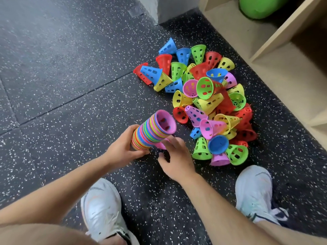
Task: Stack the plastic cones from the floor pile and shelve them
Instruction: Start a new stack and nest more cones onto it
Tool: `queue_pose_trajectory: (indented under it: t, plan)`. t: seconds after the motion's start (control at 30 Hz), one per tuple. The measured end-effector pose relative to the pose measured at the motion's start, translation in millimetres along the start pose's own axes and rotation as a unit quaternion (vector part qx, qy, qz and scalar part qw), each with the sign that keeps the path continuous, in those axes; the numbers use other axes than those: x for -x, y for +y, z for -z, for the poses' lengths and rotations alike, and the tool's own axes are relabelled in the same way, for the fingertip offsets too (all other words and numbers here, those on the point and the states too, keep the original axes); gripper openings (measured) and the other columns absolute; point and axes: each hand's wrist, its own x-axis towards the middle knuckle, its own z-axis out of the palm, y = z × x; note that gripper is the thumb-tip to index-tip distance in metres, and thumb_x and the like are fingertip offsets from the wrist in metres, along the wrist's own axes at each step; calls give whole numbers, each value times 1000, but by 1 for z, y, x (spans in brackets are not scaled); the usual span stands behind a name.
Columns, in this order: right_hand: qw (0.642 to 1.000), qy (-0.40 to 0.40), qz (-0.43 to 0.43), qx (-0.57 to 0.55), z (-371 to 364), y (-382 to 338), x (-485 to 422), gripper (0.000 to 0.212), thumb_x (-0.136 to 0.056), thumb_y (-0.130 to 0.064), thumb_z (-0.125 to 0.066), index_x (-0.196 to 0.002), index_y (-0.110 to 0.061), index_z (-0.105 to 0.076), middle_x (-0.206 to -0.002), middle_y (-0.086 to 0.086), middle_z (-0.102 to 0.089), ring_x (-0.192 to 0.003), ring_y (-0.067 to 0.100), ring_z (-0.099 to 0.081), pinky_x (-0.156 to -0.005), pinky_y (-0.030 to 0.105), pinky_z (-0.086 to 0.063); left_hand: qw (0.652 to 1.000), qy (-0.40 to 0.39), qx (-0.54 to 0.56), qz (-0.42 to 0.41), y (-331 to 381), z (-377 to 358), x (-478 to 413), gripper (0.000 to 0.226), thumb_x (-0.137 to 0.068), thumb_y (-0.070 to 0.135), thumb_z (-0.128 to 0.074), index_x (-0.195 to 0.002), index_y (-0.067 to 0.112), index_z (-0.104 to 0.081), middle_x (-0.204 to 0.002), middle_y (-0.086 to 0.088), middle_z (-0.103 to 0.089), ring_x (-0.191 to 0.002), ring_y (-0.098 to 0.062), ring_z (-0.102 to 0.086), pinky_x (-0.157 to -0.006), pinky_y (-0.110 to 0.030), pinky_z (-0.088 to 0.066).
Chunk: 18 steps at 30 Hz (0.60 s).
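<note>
Floor [62, 68]: dark speckled rubber with seams, under the cone pile [208, 96] and all round it.
Shelf unit [276, 55]: pale wood, just right of the cone pile; cut off by the top and right edges.
Cone pile: loose, many colours, perforated; lower cones buried, count unclear.
Shoes: white, near side of the cone pile, left [102, 207] and right [253, 191]; heels hidden behind the legs.
Stack [152, 133]: nested cones, tilted, just left of the cone pile, pink mouth turned towards it; narrow end hidden.
Left hand [123, 147]: wrapped round the stack's narrow end, left of the cone pile.
Right hand [177, 160]: fingertips against the stack's underside, beside the cone pile; gripping or merely touching, cannot tell.
Green object [256, 6]: rounded, in the shelf beyond the cone pile; mostly cropped, unidentifiable.
</note>
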Motion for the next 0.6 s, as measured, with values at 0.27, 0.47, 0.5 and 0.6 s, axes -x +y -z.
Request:
queue_pose_trajectory:
  t: [0.27, 0.47, 0.5, 0.6]
  plan:
    - [976, 71, -139, -150, 30, 12, -39, 65, -87, -42, -73, -141, -16, -51, -147, -7, -44, -136, 10, -41, -111, 35, -40, 998, -2, 67, 10, -4, 6, -6, 82, -65, 58, -86, -131, 55, -38, -120, 19, -65, -111, -4, -65, -104, -37, -51]
    - [957, 189, -148, -163, 66, -5, -64, 63, -83, -45, -76, -133, -14, -56, -133, -3, -52, -128, 12, -46, -107, 38, -44, 995, 8, 100, 15, -6, 7, -8, 79, -66, 52, -88, -128, 51, -41, -123, 10, -66, -113, -7, -66, -105, -35, -52]
    - [950, 212, -149, -173, 71, -8, -68, 68, -81, -49, -75, -136, -16, -54, -133, -2, -54, -126, 14, -49, -105, 41, -46, 995, 8, 101, 14, -6, 8, -8, 78, -66, 52, -88, -128, 51, -41, -122, 12, -66, -113, -6, -66, -105, -34, -51]
    - [928, 240, -172, -227, 85, -18, -79, 85, -77, -64, -66, -146, -21, -43, -140, 1, -54, -126, 19, -52, -102, 46, -47, 994, 8, 105, 14, -6, 9, -8, 79, -65, 55, -88, -128, 51, -40, -118, 22, -65, -112, -4, -65, -103, -31, -51]
